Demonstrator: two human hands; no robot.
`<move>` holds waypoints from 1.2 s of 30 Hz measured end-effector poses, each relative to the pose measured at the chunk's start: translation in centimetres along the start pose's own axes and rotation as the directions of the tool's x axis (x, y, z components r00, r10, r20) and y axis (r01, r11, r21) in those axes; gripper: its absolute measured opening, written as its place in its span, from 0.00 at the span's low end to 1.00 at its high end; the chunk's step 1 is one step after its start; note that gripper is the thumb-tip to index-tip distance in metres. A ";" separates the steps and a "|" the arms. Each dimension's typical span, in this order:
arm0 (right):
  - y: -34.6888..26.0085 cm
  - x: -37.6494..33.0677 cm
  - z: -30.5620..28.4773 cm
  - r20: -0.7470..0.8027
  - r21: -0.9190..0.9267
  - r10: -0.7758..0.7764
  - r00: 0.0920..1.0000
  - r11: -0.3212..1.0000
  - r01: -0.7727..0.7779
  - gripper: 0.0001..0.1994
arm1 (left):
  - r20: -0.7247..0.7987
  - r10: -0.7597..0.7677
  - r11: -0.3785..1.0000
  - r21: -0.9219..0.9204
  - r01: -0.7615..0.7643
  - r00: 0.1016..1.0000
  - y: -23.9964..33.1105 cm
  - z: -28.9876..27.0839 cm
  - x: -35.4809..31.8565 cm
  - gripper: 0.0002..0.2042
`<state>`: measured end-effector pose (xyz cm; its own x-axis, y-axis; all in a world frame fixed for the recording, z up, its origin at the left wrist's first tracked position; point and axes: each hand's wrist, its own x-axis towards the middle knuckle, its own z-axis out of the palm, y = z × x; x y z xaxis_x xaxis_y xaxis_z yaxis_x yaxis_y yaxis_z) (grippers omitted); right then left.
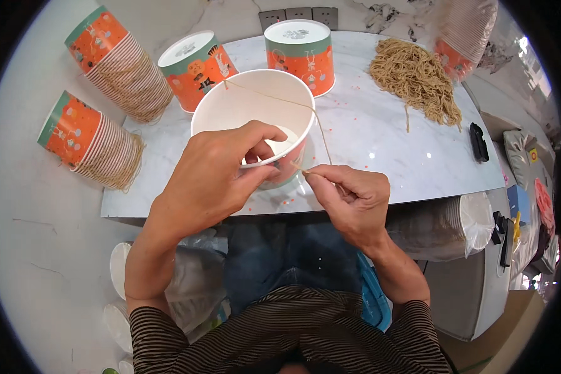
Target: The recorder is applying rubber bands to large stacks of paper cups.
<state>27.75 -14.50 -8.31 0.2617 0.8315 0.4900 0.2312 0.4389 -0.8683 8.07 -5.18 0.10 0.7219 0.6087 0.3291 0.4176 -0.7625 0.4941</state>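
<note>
A white-lined paper bucket [221, 112] stands tilted toward me near the front of the table, its mouth facing up. My left hand [212, 168] is closed on the near rim, with fingers inside and the thumb outside. A thin tan cord [321, 128] comes from a hole in the far wall and runs across the mouth and over the right rim. In a pinch, my right hand [355, 196] holds the cord just right of the near wall. A short piece of cord points from those fingertips toward the bucket's side.
Two upturned orange-and-green buckets [196, 68] stand behind. Nested bucket stacks [121, 71] with cord handles lean at left. A heap of tan cords [414, 81] lies at back right, near a black object [478, 142]. A plastic-wrapped stack [433, 227] sits below the table edge.
</note>
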 end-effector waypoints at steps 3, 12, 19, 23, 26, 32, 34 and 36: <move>0.3 -0.1 0.6 -0.024 -0.094 -0.028 0.999 0.995 0.026 0.05 | -0.003 -0.002 1.000 -0.012 0.002 1.000 0.1 0.0 0.0 0.20; 0.6 0.4 1.1 -0.049 -0.119 -0.080 0.996 0.990 0.074 0.04 | -0.002 -0.023 0.999 -0.028 0.023 1.000 0.2 0.1 0.1 0.20; 1.1 0.6 1.4 -0.073 -0.192 -0.119 0.990 0.976 0.103 0.06 | -0.010 -0.037 0.999 -0.008 0.037 0.999 0.1 0.1 0.0 0.22; 1.1 0.6 1.8 -0.086 -0.179 -0.107 0.991 0.980 0.090 0.06 | -0.007 -0.068 0.998 -0.002 0.068 0.998 0.5 -0.1 0.0 0.25; 1.2 0.7 1.9 -0.080 -0.200 -0.125 0.989 0.974 0.107 0.06 | 0.010 -0.072 0.997 -0.032 0.072 0.997 0.8 -0.1 0.0 0.24; 0.5 0.8 1.8 -0.059 -0.245 -0.122 0.991 0.964 0.104 0.05 | 0.028 0.019 0.986 -0.168 -0.014 0.999 -0.4 -0.2 0.3 0.16; 0.0 0.9 2.0 -0.053 -0.238 -0.124 0.991 0.965 0.108 0.05 | 0.066 0.049 0.989 -0.141 -0.040 0.997 -0.5 -0.6 0.7 0.15; -0.1 1.0 2.1 -0.053 -0.189 -0.131 0.990 0.975 0.119 0.05 | 0.105 0.082 0.990 -0.119 -0.069 0.991 -0.4 -0.8 1.3 0.15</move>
<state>26.02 -13.02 -7.87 0.2781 0.7476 0.6032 0.4338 0.4625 -0.7732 8.35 -3.91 0.96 0.8078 0.5177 0.2818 0.2981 -0.7712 0.5624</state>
